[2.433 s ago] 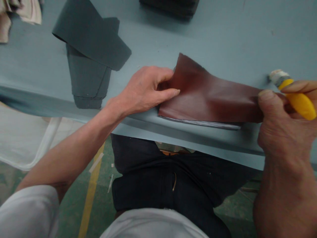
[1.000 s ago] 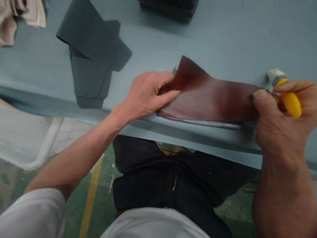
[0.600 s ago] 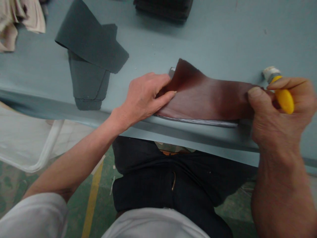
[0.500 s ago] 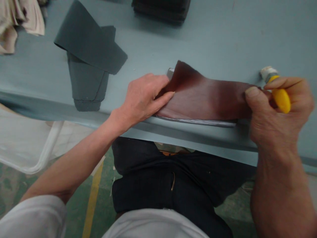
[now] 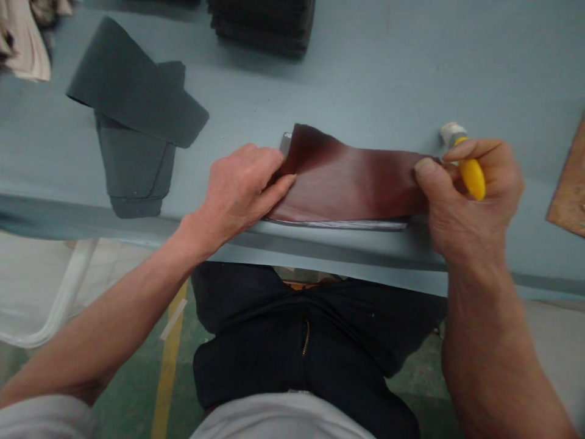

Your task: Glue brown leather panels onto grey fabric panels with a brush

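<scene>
A reddish-brown leather piece [image 5: 347,183] lies near the table's front edge, its far left corner curling up. Under it shows the pale edge of a flat piece [image 5: 365,225]. My left hand [image 5: 244,189] grips the leather's left end, thumb on top and fingers hidden beneath. At the right end, my right hand [image 5: 475,195] pinches the leather between thumb and fingers. A yellow-handled brush [image 5: 472,177] with whitish bristles is also tucked in my right hand, its bristles pointing away from me.
Dark grey pieces [image 5: 137,91] lie overlapped at the left of the blue-grey table [image 5: 375,73]. A dark stack [image 5: 262,24] stands at the back. Beige cloth [image 5: 27,42] lies far left, a brown board [image 5: 571,183] at the right. A white plastic bin [image 5: 64,299] stands below left.
The view has shifted, so things appear further left and the brown board shows at the right. Both hands keep their hold on the leather, which looks much the same.
</scene>
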`<state>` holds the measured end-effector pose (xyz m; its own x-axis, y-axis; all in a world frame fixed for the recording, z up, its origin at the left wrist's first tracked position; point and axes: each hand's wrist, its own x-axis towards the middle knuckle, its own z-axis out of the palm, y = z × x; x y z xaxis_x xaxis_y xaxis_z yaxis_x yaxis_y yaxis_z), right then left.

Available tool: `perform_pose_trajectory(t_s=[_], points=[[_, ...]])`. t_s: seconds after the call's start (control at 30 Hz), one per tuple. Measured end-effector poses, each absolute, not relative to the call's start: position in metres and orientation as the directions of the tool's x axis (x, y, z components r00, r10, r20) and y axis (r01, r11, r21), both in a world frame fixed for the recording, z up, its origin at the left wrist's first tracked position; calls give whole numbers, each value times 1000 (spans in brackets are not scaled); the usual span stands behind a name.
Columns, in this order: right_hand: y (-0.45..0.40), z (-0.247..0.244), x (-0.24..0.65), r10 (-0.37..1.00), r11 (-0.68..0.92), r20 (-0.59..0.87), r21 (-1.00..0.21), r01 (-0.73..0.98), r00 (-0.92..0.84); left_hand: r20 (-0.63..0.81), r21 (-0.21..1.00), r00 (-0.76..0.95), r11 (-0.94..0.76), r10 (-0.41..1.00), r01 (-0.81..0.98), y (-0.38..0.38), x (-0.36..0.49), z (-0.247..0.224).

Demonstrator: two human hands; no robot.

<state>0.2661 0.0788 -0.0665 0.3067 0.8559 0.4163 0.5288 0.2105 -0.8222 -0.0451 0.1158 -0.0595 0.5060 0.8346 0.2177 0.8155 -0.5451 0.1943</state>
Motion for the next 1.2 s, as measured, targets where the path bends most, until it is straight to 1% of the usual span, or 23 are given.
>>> perform_pose_trajectory(t_s=[0.13,0.3,0.57,0.7,0.87,1.03,1.2], points=[[76,-64,265,864,190,403,-817,544,303,209,178,513,-549,832,817,116,-45,-59],[71,-61,266,873,178,386,-821,542,298,193,251,469,-505,862,826,116,-46,-61],[67,-58,269,880,118,335,-841,528,337,230,230,472,-518,851,824,117,-46,-65],[66,-59,270,882,110,332,-835,539,335,243,222,468,-518,850,826,118,-46,-67],[65,-63,271,880,115,344,-822,557,326,269,239,464,-525,844,817,119,-47,-69],[65,-68,273,876,136,380,-785,605,296,247,257,473,-528,845,809,118,-49,-67],[64,-65,270,848,217,469,-730,648,246,225,296,492,-540,841,788,113,-52,-63]])
